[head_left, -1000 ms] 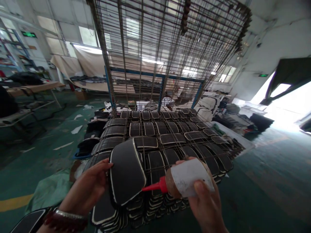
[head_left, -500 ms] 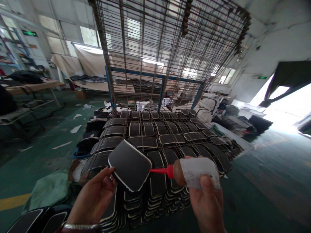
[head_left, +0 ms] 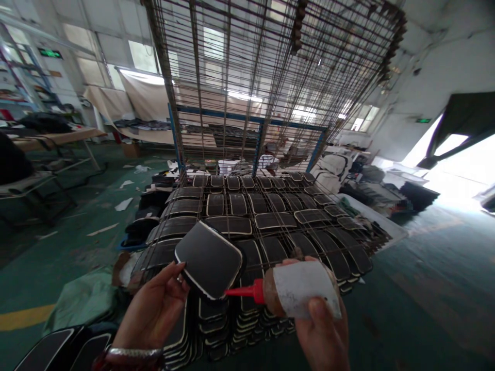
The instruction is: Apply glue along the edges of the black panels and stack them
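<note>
Just on the near side of the wire rack (head_left: 297, 31), our left hand (head_left: 157, 306) holds up a black panel (head_left: 209, 260), its grip pinching the panel's left edge between thumb and fingers. The panel is tilted, one corner toward the rack, and a pale line runs along its rim. Our right hand (head_left: 323, 322), also in front of the rack, has its grip wrapped round a squeeze bottle (head_left: 303, 288) with a white label, the thumb lying on that label. We hold the bottle sideways, so that its red nozzle (head_left: 245, 292) reaches across to the panel's lower edge.

Inside the rack, behind our hands, similar dark panels (head_left: 274, 220) with pale edging lie in rows, and the near ones are stacked several deep. To the left of the rack we see a green sack (head_left: 83, 296) on the floor (head_left: 96, 206) and, farther off, a worktop (head_left: 73, 136). Beyond the rack hangs beige cloth (head_left: 145, 98).
</note>
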`<state>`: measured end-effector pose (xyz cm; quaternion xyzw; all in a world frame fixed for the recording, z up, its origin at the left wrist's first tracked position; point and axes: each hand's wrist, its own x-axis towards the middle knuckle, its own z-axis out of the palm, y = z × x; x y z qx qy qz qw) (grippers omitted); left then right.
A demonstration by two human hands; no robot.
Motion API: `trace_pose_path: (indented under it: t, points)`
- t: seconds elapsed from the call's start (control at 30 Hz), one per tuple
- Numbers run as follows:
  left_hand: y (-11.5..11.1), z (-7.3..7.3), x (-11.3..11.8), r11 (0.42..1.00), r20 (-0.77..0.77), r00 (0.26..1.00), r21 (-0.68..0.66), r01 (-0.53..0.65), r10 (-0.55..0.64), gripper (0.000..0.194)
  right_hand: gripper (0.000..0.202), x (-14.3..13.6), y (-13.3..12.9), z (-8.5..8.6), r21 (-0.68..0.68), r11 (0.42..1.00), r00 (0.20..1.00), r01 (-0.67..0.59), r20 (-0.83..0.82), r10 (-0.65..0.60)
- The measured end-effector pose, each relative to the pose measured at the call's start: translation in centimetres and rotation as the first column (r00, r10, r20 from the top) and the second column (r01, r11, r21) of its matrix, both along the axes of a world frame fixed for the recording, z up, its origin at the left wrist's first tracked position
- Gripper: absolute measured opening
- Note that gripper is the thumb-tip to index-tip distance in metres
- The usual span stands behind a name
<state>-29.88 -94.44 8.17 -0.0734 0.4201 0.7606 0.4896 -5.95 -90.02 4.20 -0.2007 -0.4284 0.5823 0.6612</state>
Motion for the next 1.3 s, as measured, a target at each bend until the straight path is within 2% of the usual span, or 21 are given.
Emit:
trace_pose_path:
  t: [0.13,0.2,0.3,0.4,0.43,0.5,0.57,0.63,0.7,0.83,0.9,0.97,1.07,1.13,1.2,1.23,1.3]
  points:
    - [0.0,-0.2,-0.1,1.000,-0.010,1.000,-0.015,-0.012,0.012,0.025,0.057,0.4,1.5,1.3,0.091,0.987,0.991,0.131,0.007,-0.132]
    - [0.0,-0.2,-0.1,1.000,-0.009,1.000,-0.015,-0.020,0.020,0.026,0.058,0.5,1.7,1.3,0.103,0.986,0.991,0.132,0.008,-0.133]
    - [0.1,-0.3,-0.1,0.999,0.001,1.000,-0.003,-0.032,0.032,0.028,0.061,0.3,1.2,0.2,0.036,0.999,1.000,0.022,0.009,-0.023]
    - [0.4,-0.3,-0.2,0.999,-0.001,1.000,0.030,-0.028,0.028,0.028,0.057,-0.6,0.6,-1.6,-0.130,0.981,0.987,-0.144,-0.092,0.133]
    - [0.5,-0.3,-0.3,0.998,-0.001,0.999,0.044,-0.038,0.038,0.028,0.054,-0.8,0.6,-1.9,-0.207,0.955,0.970,-0.213,-0.158,0.183]
    - [0.8,-0.3,-0.6,0.995,0.007,0.997,0.062,-0.072,0.072,0.028,0.049,-1.1,1.1,-2.1,-0.379,0.856,0.918,-0.351,-0.320,0.235]
    - [1.2,-0.5,-1.1,0.992,0.020,0.995,0.077,-0.097,0.096,0.030,0.053,-1.0,2.1,-1.4,-0.529,0.748,0.876,-0.401,-0.461,0.144]
    - [1.5,-1.1,-1.6,0.989,0.034,0.994,0.098,-0.111,0.108,0.032,0.061,-0.3,3.4,0.1,-0.620,0.693,0.858,-0.368,-0.513,-0.004]
    - [1.7,-1.9,-2.1,0.986,0.039,0.992,0.119,-0.120,0.116,0.031,0.059,0.9,4.6,1.7,-0.639,0.704,0.847,-0.310,-0.522,-0.101]
    - [2.3,-3.4,-2.4,0.986,0.053,0.990,0.104,-0.134,0.129,0.027,0.040,4.4,6.5,4.6,-0.562,0.804,0.809,-0.194,-0.555,-0.192]
    - [2.5,-3.7,-2.3,0.985,0.073,0.990,0.110,-0.130,0.122,0.027,0.033,6.1,7.1,5.3,-0.511,0.851,0.801,-0.122,-0.557,-0.219]
    - [2.9,-3.7,-2.0,0.984,0.089,0.989,0.119,-0.129,0.119,0.029,0.031,7.2,7.5,5.5,-0.480,0.874,0.805,-0.075,-0.547,-0.231]
    - [3.7,-3.4,-1.0,0.983,0.094,0.989,0.131,-0.130,0.118,0.030,0.033,6.8,6.9,4.4,-0.543,0.836,0.804,-0.080,-0.531,-0.267]
    - [4.4,-3.2,0.1,0.982,0.092,0.991,0.154,-0.113,0.100,0.028,0.039,5.0,5.7,2.6,-0.584,0.791,0.812,-0.182,-0.543,-0.215]
    - [5.3,-3.2,1.4,0.980,0.090,0.993,0.179,-0.091,0.075,0.026,0.042,2.3,4.2,0.4,-0.525,0.774,0.810,-0.353,-0.586,-0.028]
    - [5.7,-3.2,2.2,0.980,0.089,0.994,0.183,-0.073,0.057,0.026,0.040,0.8,3.5,-0.7,-0.456,0.797,0.804,-0.396,-0.592,0.061]
    - [6.4,-3.3,3.7,0.986,0.085,0.996,0.164,-0.011,-0.003,0.027,0.035,-2.0,2.3,-2.4,-0.385,0.791,0.789,-0.476,-0.584,0.191]
